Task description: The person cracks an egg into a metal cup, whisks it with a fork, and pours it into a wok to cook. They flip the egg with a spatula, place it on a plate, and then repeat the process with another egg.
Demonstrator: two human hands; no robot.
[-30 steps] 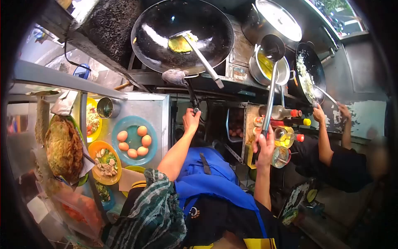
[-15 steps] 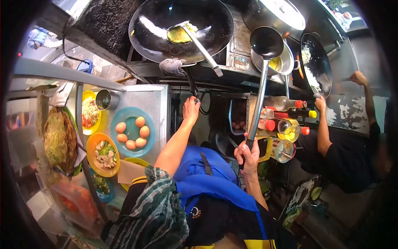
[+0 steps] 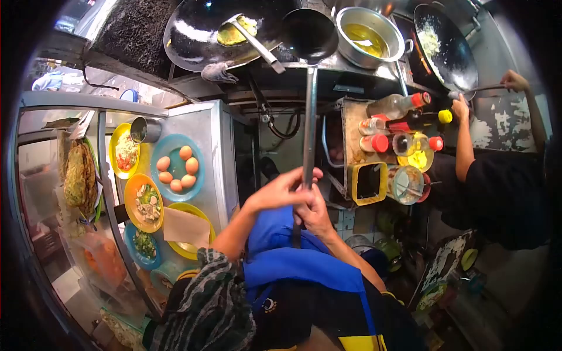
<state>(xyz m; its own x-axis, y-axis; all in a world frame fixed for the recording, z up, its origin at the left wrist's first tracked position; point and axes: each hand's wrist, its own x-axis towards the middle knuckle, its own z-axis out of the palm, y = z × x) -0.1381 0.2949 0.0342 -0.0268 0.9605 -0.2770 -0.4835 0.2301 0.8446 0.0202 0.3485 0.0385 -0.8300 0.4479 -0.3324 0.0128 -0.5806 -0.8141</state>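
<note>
My right hand [image 3: 315, 212] is closed around the lower handle of a long-handled ladle [image 3: 310, 117]. My left hand [image 3: 278, 192] meets the same handle just above it, fingers curled about the shaft. The ladle's dark, round bowl lies between a large black wok [image 3: 193, 50] and a metal pot [image 3: 404, 45] of yellow liquid. Inside the wok rests a yellow-green piece of food, perhaps egg [image 3: 229, 35], with a metal spatula [image 3: 260, 47] over it. A grey cloth [image 3: 218, 72] wraps the wok's handle.
Left, a metal counter [image 3: 205, 120] bears a blue plate of several eggs [image 3: 191, 166] and bowls of ingredients. Right, a stand [image 3: 354, 114] carries red-capped bottles [image 3: 398, 106] and a yellow-rimmed container [image 3: 367, 202]. Beyond, another person's hands [image 3: 461, 108] work at a second wok [image 3: 456, 64] with rice.
My left hand has left the black fitting below the stove and come to the ladle's handle. The ladle has swung left, away from the pot, and my right hand has moved left with it.
</note>
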